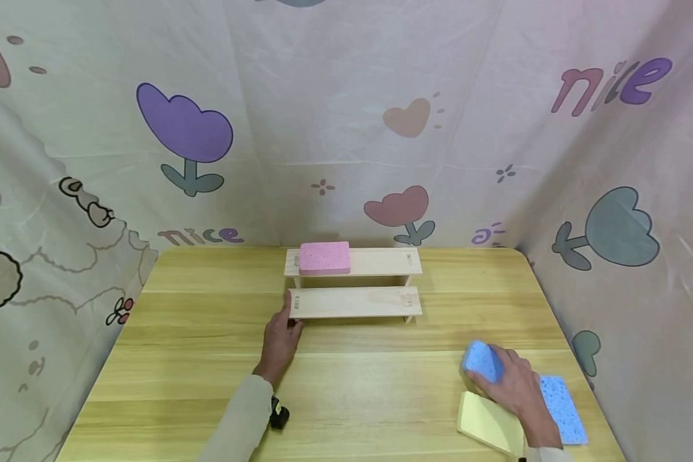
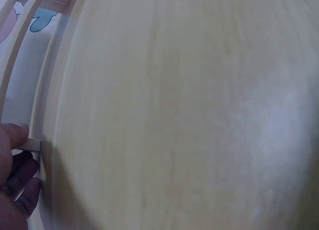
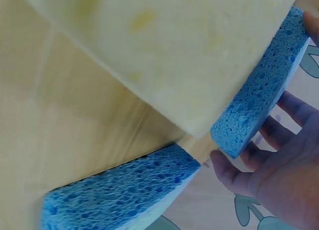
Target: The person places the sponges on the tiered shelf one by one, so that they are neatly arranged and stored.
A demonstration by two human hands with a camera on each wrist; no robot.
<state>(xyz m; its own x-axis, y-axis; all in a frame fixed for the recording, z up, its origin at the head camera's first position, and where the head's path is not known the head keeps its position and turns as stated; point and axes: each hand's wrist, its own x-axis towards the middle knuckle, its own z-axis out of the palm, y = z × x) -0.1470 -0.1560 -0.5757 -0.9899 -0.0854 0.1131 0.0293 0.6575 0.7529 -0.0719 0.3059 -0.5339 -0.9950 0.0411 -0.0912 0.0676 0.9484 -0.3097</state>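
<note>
At the left end of a small two-step wooden rack (image 1: 355, 302), my left hand (image 1: 280, 339) grips the lower step; the left wrist view has the thumb and fingers (image 2: 24, 177) around a thin wooden leg. My right hand (image 1: 516, 378) holds a blue sponge (image 1: 482, 361) between thumb and fingers, tilted on edge. Just in front of that hand lies a pale yellow sponge (image 1: 489, 423). A second blue sponge (image 1: 564, 410) lies flat to its right, partly covered by the wrist. On the rack's upper step, toward its left end, rests a pink sponge (image 1: 325, 258).
The rack stands near the back edge of a wooden table (image 1: 196, 359). Behind and at both sides hangs a printed curtain (image 1: 300, 96) with flowers and hearts. A black wrist strap device (image 1: 278, 414) sits at my left sleeve (image 1: 239, 417).
</note>
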